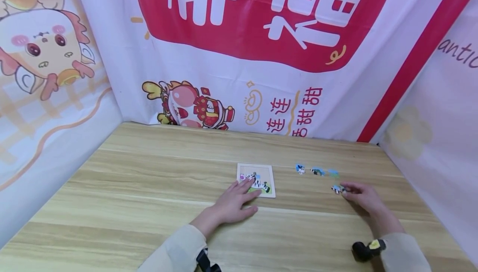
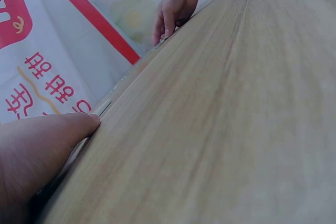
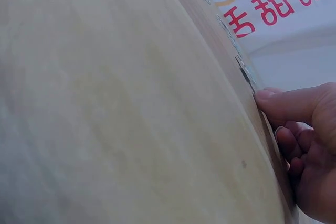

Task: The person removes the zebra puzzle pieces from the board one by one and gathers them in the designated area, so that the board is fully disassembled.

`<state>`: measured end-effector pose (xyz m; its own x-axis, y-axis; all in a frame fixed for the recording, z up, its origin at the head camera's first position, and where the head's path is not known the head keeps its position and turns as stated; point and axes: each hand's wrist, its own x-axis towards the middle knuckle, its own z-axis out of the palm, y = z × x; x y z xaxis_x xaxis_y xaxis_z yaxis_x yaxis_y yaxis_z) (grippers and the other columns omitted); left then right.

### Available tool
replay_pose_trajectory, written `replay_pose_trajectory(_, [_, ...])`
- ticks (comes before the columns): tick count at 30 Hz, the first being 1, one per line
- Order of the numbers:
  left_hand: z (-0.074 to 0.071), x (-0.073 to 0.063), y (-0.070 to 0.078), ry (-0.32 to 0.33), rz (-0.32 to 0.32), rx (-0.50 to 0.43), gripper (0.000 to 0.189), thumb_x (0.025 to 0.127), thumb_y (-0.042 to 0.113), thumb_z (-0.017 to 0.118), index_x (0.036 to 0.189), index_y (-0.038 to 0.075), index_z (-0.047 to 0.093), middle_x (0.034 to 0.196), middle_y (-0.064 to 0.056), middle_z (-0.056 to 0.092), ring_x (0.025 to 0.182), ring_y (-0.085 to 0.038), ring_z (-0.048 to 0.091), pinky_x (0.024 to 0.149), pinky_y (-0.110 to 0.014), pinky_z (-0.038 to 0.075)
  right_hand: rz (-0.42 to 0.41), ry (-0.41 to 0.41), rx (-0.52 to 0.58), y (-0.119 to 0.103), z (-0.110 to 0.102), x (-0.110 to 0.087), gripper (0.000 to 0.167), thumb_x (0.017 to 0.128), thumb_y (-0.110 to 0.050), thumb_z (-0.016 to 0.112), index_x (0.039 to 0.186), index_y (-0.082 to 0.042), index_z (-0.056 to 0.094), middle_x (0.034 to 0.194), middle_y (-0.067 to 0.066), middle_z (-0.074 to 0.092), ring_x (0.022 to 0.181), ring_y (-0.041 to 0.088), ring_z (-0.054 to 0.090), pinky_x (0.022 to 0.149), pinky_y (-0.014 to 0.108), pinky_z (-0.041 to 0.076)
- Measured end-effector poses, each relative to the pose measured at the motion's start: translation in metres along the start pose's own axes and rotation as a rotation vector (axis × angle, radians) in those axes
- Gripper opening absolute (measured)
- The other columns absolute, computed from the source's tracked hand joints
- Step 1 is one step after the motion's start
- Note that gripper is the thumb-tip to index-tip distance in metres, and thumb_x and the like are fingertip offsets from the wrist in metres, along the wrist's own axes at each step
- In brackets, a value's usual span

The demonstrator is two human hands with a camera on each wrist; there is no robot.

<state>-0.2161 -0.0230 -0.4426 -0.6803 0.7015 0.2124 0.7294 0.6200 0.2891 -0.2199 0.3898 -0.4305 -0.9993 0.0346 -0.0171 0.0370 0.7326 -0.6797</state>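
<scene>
The puzzle board (image 1: 266,171), laid on the tabletop (image 1: 168,180), is touched by the left grip (image 1: 234,201), its fingers outstretched. To its right, a puzzle piece (image 1: 336,189) is pinched in the right grip (image 1: 361,197), near three loose pieces (image 1: 318,172).

From the person's head, the widest view looked forward and down over the table (image 1: 149,205) toward the banner (image 1: 254,50) at 12 o'clock. The left wrist view skimmed the table close up, the left hand (image 2: 44,153) at 8 o'clock, the right hand (image 2: 181,10) at 12. The right wrist view, equally low, caught the right hand near 3 o'clock. All three shared the banner's red lettering (image 1: 307,116).
</scene>
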Motion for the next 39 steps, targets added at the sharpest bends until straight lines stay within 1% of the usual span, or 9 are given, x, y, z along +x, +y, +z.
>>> replay_pose_trajectory(6, [0.000, 0.000, -0.001, -0.007, -0.005, 0.012, 0.051, 0.087, 0.046, 0.038, 0.131, 0.019, 0.038, 0.140, -0.011, 0.018, 0.127, -0.025, 0.014, 0.101, -0.043, 0.010, 0.034, -0.030, 0.015, -0.003, 0.000, 0.000, 0.042, 0.077, -0.016, 0.064, 0.114, 0.002, 0.053, 0.098, 0.013, 0.054, 0.083, 0.022, 0.047, 0.066, 0.029, 0.038])
replay_pose_trajectory(10, [0.000, -0.001, -0.001, -0.007, -0.003, 0.018, 0.051, 0.087, 0.046, 0.038, 0.131, 0.019, 0.038, 0.140, -0.011, 0.018, 0.127, -0.025, 0.015, 0.101, -0.043, 0.011, 0.037, -0.038, 0.027, -0.004, 0.000, 0.000, 0.043, 0.076, -0.014, 0.064, 0.114, 0.002, 0.053, 0.097, 0.013, 0.054, 0.083, 0.022, 0.046, 0.066, 0.029, 0.039])
replay_pose_trajectory(17, [0.000, 0.000, -0.001, -0.005, 0.000, 0.022, 0.051, 0.087, 0.046, 0.039, 0.131, 0.019, 0.038, 0.140, -0.011, 0.019, 0.127, -0.025, 0.016, 0.101, -0.043, 0.012, 0.045, -0.039, 0.026, -0.004, -0.001, -0.001, 0.046, 0.076, -0.017, 0.065, 0.116, 0.002, 0.051, 0.099, 0.014, 0.054, 0.086, 0.024, 0.046, 0.068, 0.030, 0.038])
replay_pose_trajectory(22, [0.000, 0.000, 0.000, -0.002, 0.001, 0.023, 0.051, 0.087, 0.045, 0.039, 0.131, 0.019, 0.038, 0.140, -0.011, 0.019, 0.127, -0.025, 0.016, 0.101, -0.043, 0.012, 0.073, -0.042, 0.113, -0.002, -0.004, -0.002, 0.054, 0.075, -0.023, 0.066, 0.119, 0.001, 0.048, 0.102, 0.014, 0.054, 0.089, 0.020, 0.048, 0.075, 0.034, 0.036])
replay_pose_trajectory(24, [0.000, -0.001, 0.001, -0.001, -0.003, 0.012, 0.051, 0.087, 0.045, 0.040, 0.131, 0.019, 0.039, 0.140, -0.011, 0.019, 0.126, -0.026, 0.016, 0.101, -0.043, 0.011, 0.072, -0.050, 0.171, -0.001, -0.006, -0.002, 0.057, 0.075, -0.024, 0.065, 0.121, 0.003, 0.044, 0.105, 0.016, 0.054, 0.090, 0.017, 0.048, 0.080, 0.038, 0.035])
replay_pose_trajectory(27, [0.000, -0.001, 0.001, 0.002, -0.007, -0.004, 0.051, 0.086, 0.045, 0.041, 0.130, 0.019, 0.040, 0.140, -0.011, 0.019, 0.126, -0.026, 0.016, 0.101, -0.044, 0.011, 0.081, -0.061, 0.255, -0.002, -0.008, -0.004, 0.060, 0.078, -0.025, 0.063, 0.123, 0.005, 0.040, 0.111, 0.019, 0.051, 0.091, 0.011, 0.045, 0.088, 0.044, 0.029])
replay_pose_trajectory(30, [-0.001, -0.001, 0.002, 0.008, -0.006, -0.012, 0.051, 0.086, 0.045, 0.043, 0.130, 0.019, 0.041, 0.140, -0.011, 0.019, 0.126, -0.026, 0.017, 0.101, -0.044, 0.012, 0.076, -0.054, 0.281, -0.004, -0.011, -0.006, 0.060, 0.080, -0.028, 0.060, 0.124, 0.006, 0.037, 0.112, 0.020, 0.048, 0.092, 0.011, 0.043, 0.088, 0.046, 0.027])
replay_pose_trajectory(36, [0.000, 0.000, 0.000, 0.039, 0.000, -0.037, 0.052, 0.083, 0.044, 0.047, 0.128, 0.019, 0.043, 0.140, -0.013, 0.020, 0.126, -0.027, 0.017, 0.101, -0.043, 0.012, 0.043, -0.054, 0.268, -0.009, -0.016, -0.007, 0.060, 0.081, -0.032, 0.058, 0.125, 0.004, 0.038, 0.119, 0.025, 0.043, 0.105, 0.028, 0.040, 0.089, 0.048, 0.028])
replay_pose_trajectory(39, [-0.001, 0.000, -0.001, 0.051, -0.006, -0.048, 0.052, 0.082, 0.044, 0.049, 0.127, 0.020, 0.044, 0.139, -0.013, 0.020, 0.126, -0.028, 0.017, 0.101, -0.043, 0.013, 0.044, -0.065, 0.239, -0.016, -0.017, -0.008, 0.060, 0.082, -0.034, 0.057, 0.126, 0.002, 0.039, 0.120, 0.023, 0.043, 0.107, 0.030, 0.038, 0.087, 0.045, 0.032])
